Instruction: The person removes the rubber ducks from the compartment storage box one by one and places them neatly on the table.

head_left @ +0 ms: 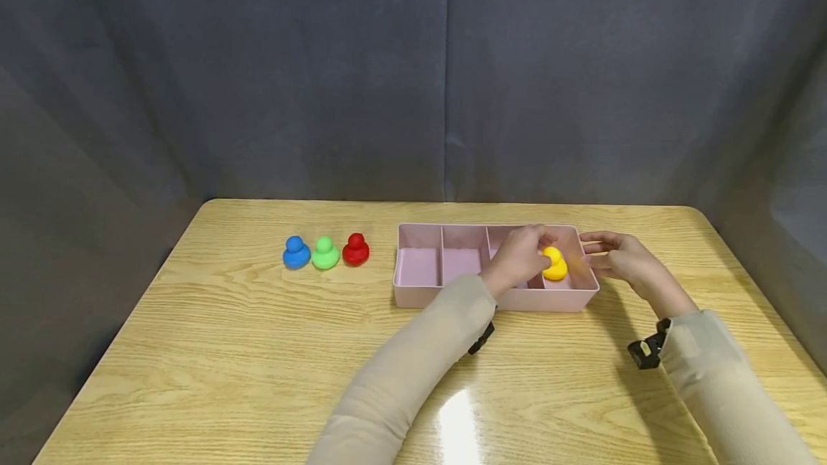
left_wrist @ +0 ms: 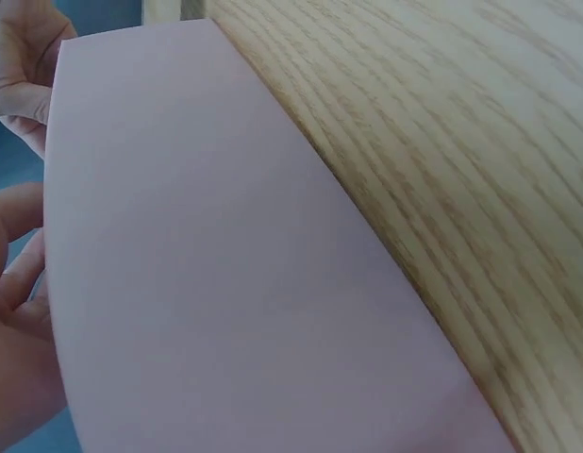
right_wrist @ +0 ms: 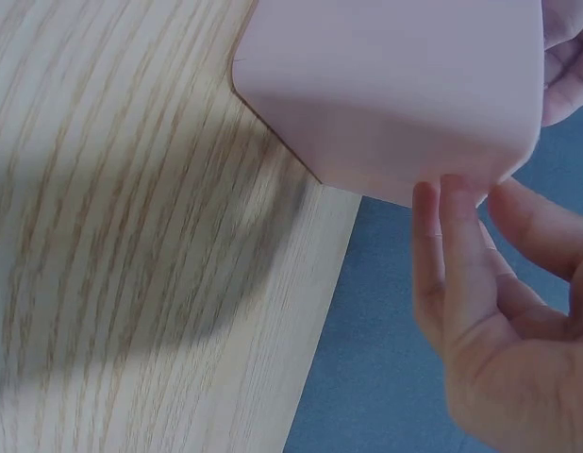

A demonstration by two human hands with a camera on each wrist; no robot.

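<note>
Left hand (head_left: 520, 257) on yellow duck (head_left: 554, 264) in rightmost compartment of pink tray (head_left: 491, 298); right hand (head_left: 617, 258) at tray's right end.

Yellow duck sits in the far-right slot of the four-slot tray, left hand's fingers curled round its left side, holding it. Right hand loose and fairly wide, fingers (right_wrist: 449, 236) straight-ish with tips touching the tray's right end wall, gripping nothing. Tray near centre-right of the bench (head_left: 226, 350), a light wood-grain top with rounded corners and a glare patch near the front edge. Red duck (head_left: 356, 250), green duck (head_left: 325, 254), blue duck (head_left: 296, 252) in a tight row on the bench just left of the tray. Grey-blue fabric backdrop (head_left: 323, 70) hangs behind and wraps both sides. Beige sleeves, black wrist straps on both arms.
</note>
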